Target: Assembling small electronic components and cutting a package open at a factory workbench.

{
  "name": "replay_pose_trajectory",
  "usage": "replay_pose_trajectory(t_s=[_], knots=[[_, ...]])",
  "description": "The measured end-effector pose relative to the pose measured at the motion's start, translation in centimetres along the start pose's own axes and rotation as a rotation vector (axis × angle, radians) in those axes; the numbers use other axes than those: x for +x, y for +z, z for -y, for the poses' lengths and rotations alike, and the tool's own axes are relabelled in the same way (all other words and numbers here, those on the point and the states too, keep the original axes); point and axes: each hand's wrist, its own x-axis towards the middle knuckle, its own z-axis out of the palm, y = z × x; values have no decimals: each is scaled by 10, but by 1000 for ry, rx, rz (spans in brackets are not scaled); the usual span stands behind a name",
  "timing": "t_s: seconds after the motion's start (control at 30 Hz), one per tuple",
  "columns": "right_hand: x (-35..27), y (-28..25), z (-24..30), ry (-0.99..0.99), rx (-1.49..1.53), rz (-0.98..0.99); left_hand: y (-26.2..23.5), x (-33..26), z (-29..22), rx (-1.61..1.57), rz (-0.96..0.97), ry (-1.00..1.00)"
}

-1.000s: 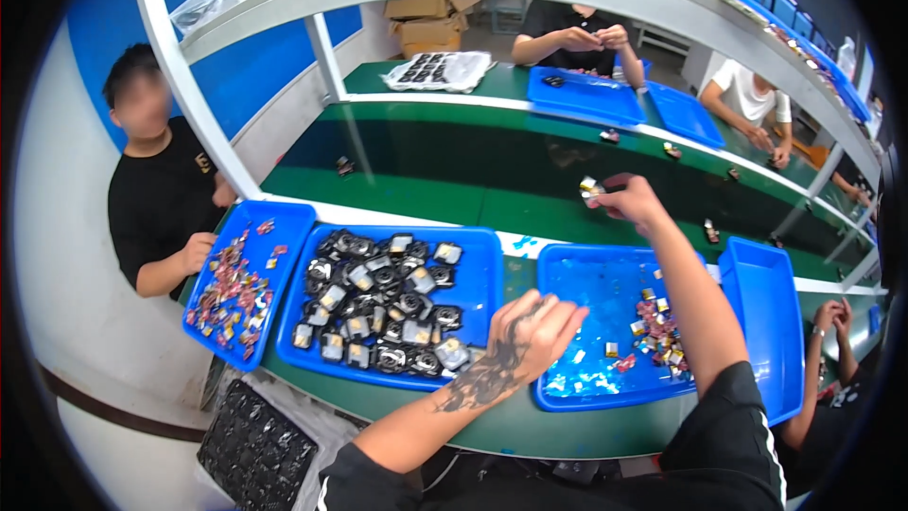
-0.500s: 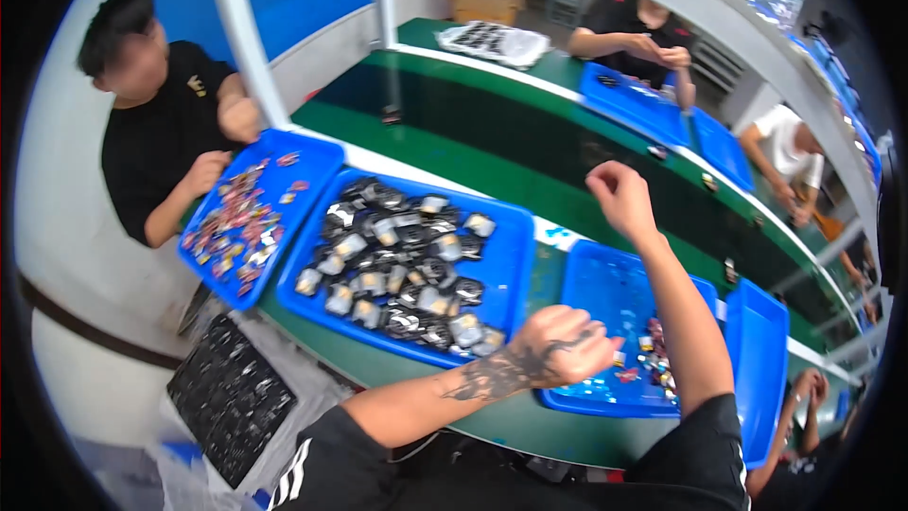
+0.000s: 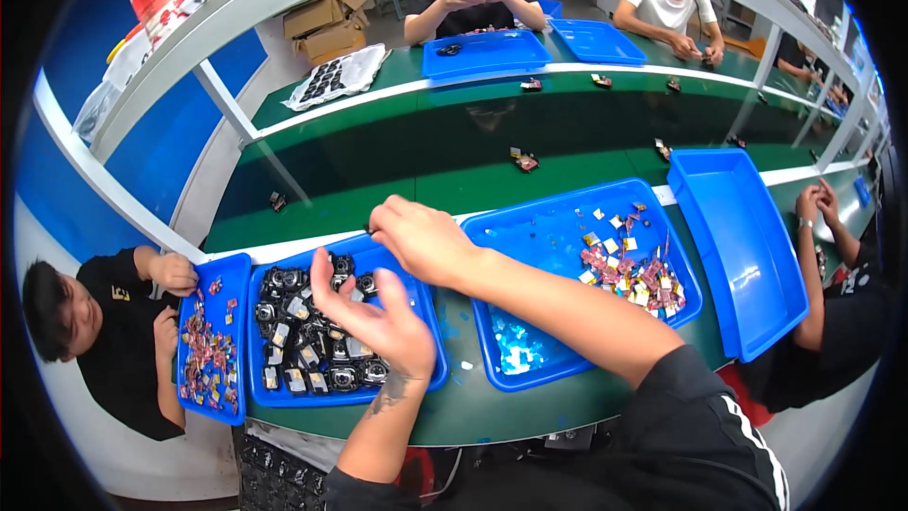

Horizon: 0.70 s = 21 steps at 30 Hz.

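My left hand (image 3: 383,322) is open, fingers spread, above a blue tray (image 3: 331,399) full of black camera-like modules (image 3: 307,355), some with silvery labels. Just beyond it, my right hand (image 3: 421,238) reaches across to the left over the tray's far edge. Its fingers are pinched together, and a small dark bit shows at the tips, too small to name. Under my right forearm is another blue tray (image 3: 530,274), holding a pile of small reddish circuit parts (image 3: 634,274) with yellow and white pieces, plus scattered bluish film bits.
A co-worker (image 3: 104,341) sits at left beside a tray of reddish parts (image 3: 208,350). Another blue tray (image 3: 747,255) stands at right. Beyond runs a dark green conveyor (image 3: 426,137) carrying a few small assemblies (image 3: 525,159). A white frame (image 3: 222,99) rises overhead; other people work opposite.
Both hands have moved left, from about the parts tray to the module tray. My left hand has spread its fingers. The view has turned, so the surroundings have shifted.
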Motion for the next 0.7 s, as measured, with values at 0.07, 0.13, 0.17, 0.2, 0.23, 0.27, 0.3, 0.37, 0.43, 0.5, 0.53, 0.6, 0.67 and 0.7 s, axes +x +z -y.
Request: replay_pose_trajectory(t_s=[0.07,0.13,0.17,0.2,0.23,0.27,0.3,0.37,0.43,0.5,0.53,0.6,0.67,0.7], knots=[[-13,-29,7,29,-15,-157,4,7,13,-233,129,-568],[-29,-37,9,-55,-86,-114,2,8,23,-680,357,-979],[-38,-43,10,-155,-149,-55,4,5,21,-816,406,-1078],[-49,-51,13,-119,-159,-44,7,-1,14,-774,429,-1035],[-57,-63,12,-112,-167,-38,10,-5,11,-782,432,-1044],[-64,-71,12,-94,-43,-113,8,-6,11,-830,494,-1065],[-72,-80,12,-75,82,-189,5,-8,11,-876,556,-1086],[-89,-105,0,114,-36,-296,-3,-3,15,-777,591,-1167],[-106,-139,-12,355,-225,-129,-11,1,16,-747,549,-1144],[-138,-171,-25,668,-393,118,0,-5,19,-817,577,-1160],[-154,-183,-27,672,-500,218,3,-6,18,-823,601,-1173],[-163,-183,-23,717,-302,183,7,-5,18,-789,649,-1130],[-173,-173,-33,626,-207,120,2,-2,20,-714,658,-1119],[-168,-176,-36,595,-282,175,5,-5,17,-633,683,-1103]])
